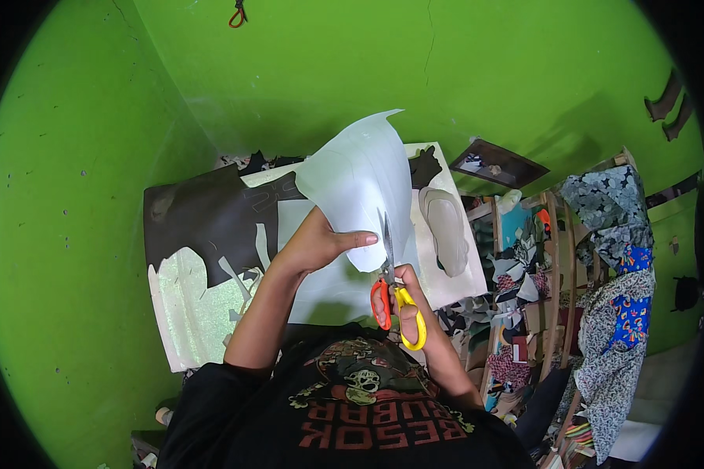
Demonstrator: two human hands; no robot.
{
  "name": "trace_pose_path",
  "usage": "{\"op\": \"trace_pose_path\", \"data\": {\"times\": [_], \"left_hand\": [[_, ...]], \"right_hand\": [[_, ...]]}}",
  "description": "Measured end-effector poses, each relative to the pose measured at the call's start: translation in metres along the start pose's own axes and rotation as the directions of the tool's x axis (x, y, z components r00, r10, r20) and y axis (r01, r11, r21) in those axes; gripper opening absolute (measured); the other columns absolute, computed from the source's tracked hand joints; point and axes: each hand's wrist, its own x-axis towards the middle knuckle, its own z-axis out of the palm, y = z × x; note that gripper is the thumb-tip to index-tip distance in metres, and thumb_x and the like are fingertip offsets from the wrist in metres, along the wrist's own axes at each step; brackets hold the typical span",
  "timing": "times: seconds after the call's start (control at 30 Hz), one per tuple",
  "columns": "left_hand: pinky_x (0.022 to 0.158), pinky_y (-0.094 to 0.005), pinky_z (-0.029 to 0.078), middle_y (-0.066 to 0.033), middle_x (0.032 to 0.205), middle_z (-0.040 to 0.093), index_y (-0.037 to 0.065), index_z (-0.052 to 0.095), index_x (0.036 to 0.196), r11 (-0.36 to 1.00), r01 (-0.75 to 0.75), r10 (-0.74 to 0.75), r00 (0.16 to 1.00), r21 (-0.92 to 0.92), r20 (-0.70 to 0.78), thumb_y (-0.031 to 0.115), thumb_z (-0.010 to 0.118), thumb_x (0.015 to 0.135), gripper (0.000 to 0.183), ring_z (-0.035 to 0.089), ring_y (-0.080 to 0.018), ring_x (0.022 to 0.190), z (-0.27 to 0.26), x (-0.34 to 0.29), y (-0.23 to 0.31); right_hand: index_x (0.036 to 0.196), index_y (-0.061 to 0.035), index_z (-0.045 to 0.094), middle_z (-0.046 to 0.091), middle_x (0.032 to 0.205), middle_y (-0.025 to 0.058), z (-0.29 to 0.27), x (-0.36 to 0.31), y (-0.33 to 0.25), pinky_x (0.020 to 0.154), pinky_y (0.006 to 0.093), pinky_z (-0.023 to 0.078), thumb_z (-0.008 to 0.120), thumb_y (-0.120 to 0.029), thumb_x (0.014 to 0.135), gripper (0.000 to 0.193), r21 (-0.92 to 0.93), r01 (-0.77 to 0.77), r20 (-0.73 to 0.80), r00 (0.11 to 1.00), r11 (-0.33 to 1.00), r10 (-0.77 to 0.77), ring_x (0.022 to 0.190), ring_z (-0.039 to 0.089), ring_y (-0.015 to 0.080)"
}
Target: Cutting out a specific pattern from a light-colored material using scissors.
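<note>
Wall: bright green painted wall [289, 70] behind everything; from where I stand it's the whole backdrop.
Worktop: pale cream flat worktop [449, 290] in front of the person, loaded edge to edge, prob. so stuff stays w/in reach.
Rack: wooden slatted rack [554, 273] at R, stuffed w/ mixed fabric scraps [513, 277]; looks like offcut storage.
Brown sheet: large dark-brown flexible sheet [203, 215] spread at L, outlines drawn near its R end; prob. pushed aside for room.
Flat sheet: smooth whitish sheet [321, 301] lying under the work, nearest the body.
Lifted sheet: white, thin, curling sheet [356, 168], the piece being worked, is up off the worktop at centre, far end bowed; raised prob. b/c the lower blade needs clearance.
Scissors: steel scissors w/ one red & one yellow handle loop [411, 328], blades pointing away from the body, at the lifted sheet's near edge; can't tell how far they're parted.
Soles: pale grey sole-shaped pieces [443, 234] on worktop, R of the lifted sheet, clear of the blades.
L hand: left hand [318, 244] pinches lifted sheet, thumb on top, fingers hidden behind; prob. steadying it close to the cut.
R hand: right hand [412, 283] grasps scissors, digits thru both loops, for leverage.
Strips: narrow off-white strips [235, 275] at L, prob. trimmings.
</note>
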Motion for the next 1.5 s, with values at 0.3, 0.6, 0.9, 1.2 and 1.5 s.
{"op": "trace_pose_path", "data": {"times": [0.3, 0.6, 0.9, 1.2, 1.5], "left_hand": [[0.097, -0.0372, 0.048, -0.0121, 0.119, 0.064, -0.002, 0.051, 0.134, 1.0, -0.005, 0.005, 1.0, 0.007, -0.016, 0.013, 0.087, 0.074, 0.071, 0.06, -0.0216, 0.112, 0.001, 0.0, -0.002], [0.097, -0.0372, 0.048, -0.0117, 0.119, 0.064, -0.002, 0.05, 0.134, 1.0, -0.003, 0.003, 1.0, 0.009, -0.013, 0.013, 0.087, 0.074, 0.072, 0.059, -0.0212, 0.112, 0.0, -0.001, 0.0], [0.097, -0.037, 0.048, -0.0101, 0.123, 0.063, -0.001, 0.049, 0.135, 1.0, -0.009, 0.009, 1.0, 0.012, 0.03, 0.011, 0.087, 0.073, 0.074, 0.058, -0.0206, 0.114, -0.004, 0.002, 0.001], [0.099, -0.0371, 0.047, -0.01, 0.124, 0.062, -0.001, 0.049, 0.136, 1.0, 0.009, -0.01, 0.999, 0.025, 0.032, 0.012, 0.087, 0.074, 0.075, 0.058, -0.0204, 0.115, -0.003, 0.002, 0.002], [0.104, -0.0377, 0.043, -0.0106, 0.127, 0.06, 0.0, 0.047, 0.139, 1.0, -0.004, 0.003, 0.995, 0.008, 0.096, 0.014, 0.088, 0.073, 0.078, 0.055, -0.0208, 0.119, 0.0, -0.001, 0.0]], "right_hand": [[0.112, -0.0063, 0.029, 0.05, 0.076, 0.0079, 0.012, 0.001, -0.007, 0.053, 0.0252, 0.045, 0.061, -0.026, 0.072, 0.055, 0.06, -0.002, -0.056, 0.998, 0.998, 0.006, 0.058, 0.049, 0.013], [0.109, -0.0055, 0.03, 0.049, 0.072, 0.0079, 0.01, 0.0, -0.008, 0.049, 0.0259, 0.044, 0.053, -0.016, 0.073, 0.044, 0.04, -0.017, -0.054, 0.998, 0.999, 0.019, 0.054, 0.047, 0.0134], [0.11, -0.0039, 0.03, 0.049, 0.068, 0.007, 0.007, -0.003, -0.005, 0.046, 0.0265, 0.042, 0.049, -0.009, 0.069, 0.045, -0.049, -0.018, -0.05, 0.999, 0.999, 0.016, 0.052, 0.047, 0.0134], [0.115, -0.0079, 0.031, 0.05, 0.078, 0.0083, 0.011, -0.002, 0.001, 0.054, 0.025, 0.043, 0.055, -0.009, 0.064, 0.056, 0.084, 0.022, -0.043, 0.999, 0.996, -0.018, 0.06, 0.047, 0.0133], [0.149, -0.0095, 0.016, 0.053, 0.091, 0.0069, 0.01, -0.001, -0.002, 0.063, 0.0256, 0.045, 0.073, -0.075, 0.068, 0.119, 0.027, 0.072, -0.012, 0.997, 0.997, -0.072, 0.073, 0.051, 0.0121]]}}
